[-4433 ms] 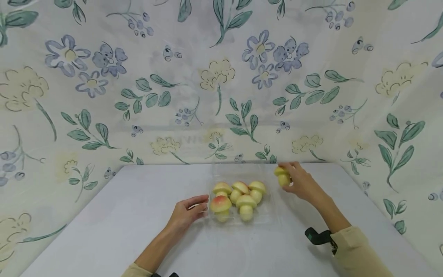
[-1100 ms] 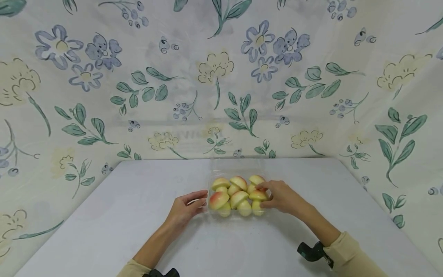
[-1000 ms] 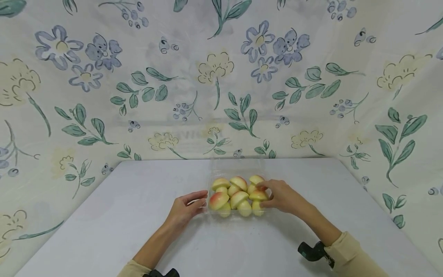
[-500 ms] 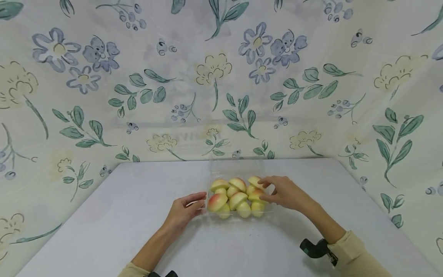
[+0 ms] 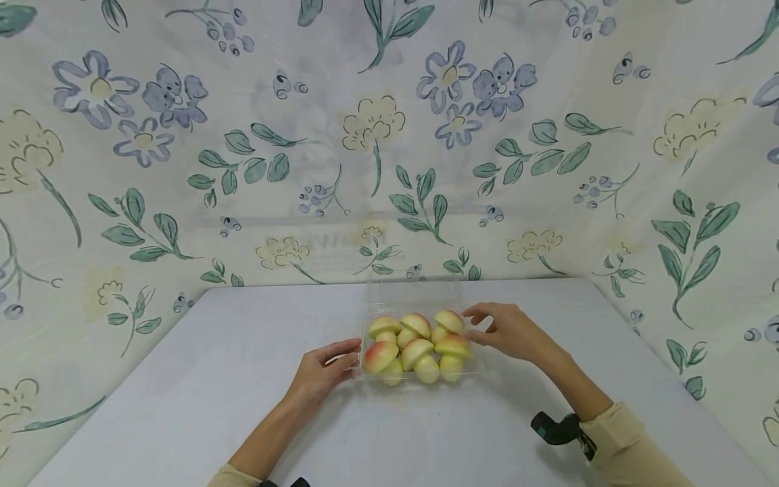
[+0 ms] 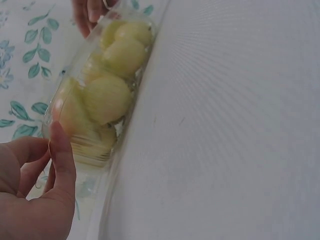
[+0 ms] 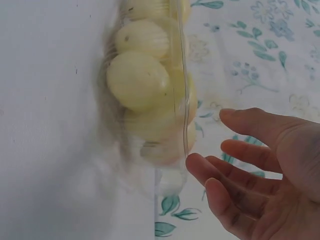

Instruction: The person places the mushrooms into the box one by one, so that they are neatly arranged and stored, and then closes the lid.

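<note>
A clear plastic clamshell box (image 5: 468,370) stands on the table with its lid (image 5: 414,292) raised at the back. Several yellow mushroom-shaped pieces (image 5: 417,352) with pink-blushed caps fill it in two rows. My left hand (image 5: 316,379) is at the box's left end; in the left wrist view its thumb (image 6: 61,150) and a finger pinch the rim. My right hand (image 5: 508,331) hovers beside the right end with fingers apart and nothing between them. Nearest to it is the front-right mushroom-shaped piece (image 5: 452,348). In the right wrist view, the fingertips (image 7: 197,165) are close to the box's rim.
The white table (image 5: 182,392) stretches out on both sides of the box and in front of it. Behind it hangs a floral cloth (image 5: 328,162). A black wrist camera (image 5: 556,429) sits by the right sleeve (image 5: 627,439).
My right hand, earlier holding a mushroom-shaped piece right of the box, has set it in the front-right spot, let go and drawn back up and right. The left hand stays at the box.
</note>
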